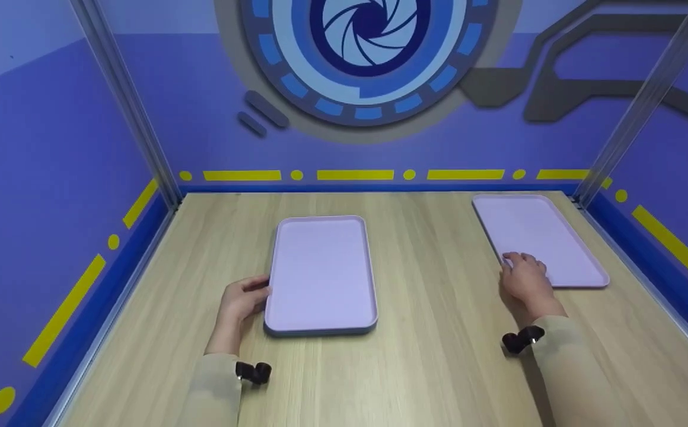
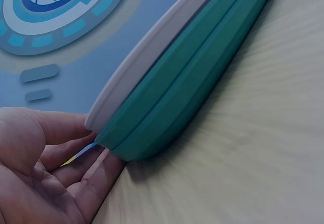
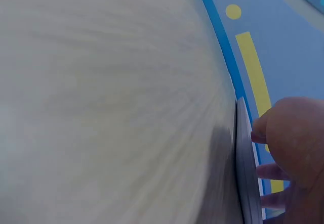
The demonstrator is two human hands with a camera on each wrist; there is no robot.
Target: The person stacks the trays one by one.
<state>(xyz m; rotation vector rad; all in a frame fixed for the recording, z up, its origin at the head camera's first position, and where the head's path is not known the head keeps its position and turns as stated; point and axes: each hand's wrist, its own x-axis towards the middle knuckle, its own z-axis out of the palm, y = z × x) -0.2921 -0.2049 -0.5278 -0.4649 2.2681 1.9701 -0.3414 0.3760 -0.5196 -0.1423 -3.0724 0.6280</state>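
Observation:
A lavender rectangular tray (image 1: 320, 273) tops a stack at the left middle of the table. In the left wrist view, green trays (image 2: 167, 92) show beneath its pale rim. My left hand (image 1: 242, 302) rests against the stack's left side, thumb at the top tray's rim and the other fingers lower, by the green edges. Another lavender tray (image 1: 542, 231) lies flat at the far right. Over its near-left edge is my right hand (image 1: 526, 280), fingers loosely bent. The right wrist view shows the thumb (image 3: 260, 128) raised above that tray's side.
The light wood table (image 1: 427, 356) is bounded by a blue back wall (image 1: 201, 118) and side walls, with metal posts (image 1: 124, 95) at the back corners. A small black device (image 1: 254, 373) sits on each wrist.

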